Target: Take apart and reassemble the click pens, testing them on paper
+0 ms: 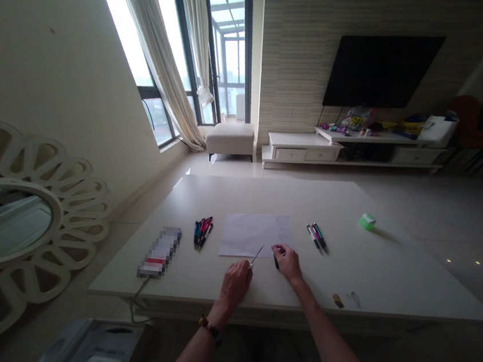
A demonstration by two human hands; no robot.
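your left hand (234, 287) and right hand (288, 265) are apart, each closed on an item: the left pinches a thin rod (257, 255) angled toward a white paper sheet (253, 235), and the right grips a small black object (276, 262) at the sheet's lower edge. a pen bundle (202, 231) and second pen bundle (317, 237) flank the sheet on the white table (385, 288)

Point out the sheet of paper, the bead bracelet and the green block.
Sheet of paper (244, 233), head view, its blank middle.
Bead bracelet (211, 329), head view, its beads.
Green block (367, 221), head view, its top.
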